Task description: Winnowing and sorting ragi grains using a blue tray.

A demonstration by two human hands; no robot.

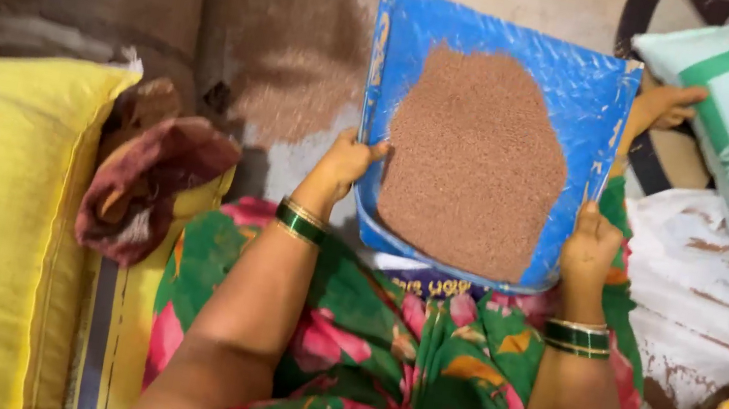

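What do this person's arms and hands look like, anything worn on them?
Both forearms are bare, with no sleeves in view. The left hand and the right hand wear no gloves. Each wrist carries dark green bangles edged with thin gold ones. No rings can be made out.

Both forearms are extended forward, bare, each ringed at the wrist by green and gold bangles. The left hand (347,164) is curled with the thumb laid forward. The right hand (590,249) is closed likewise, thumb raised upward.
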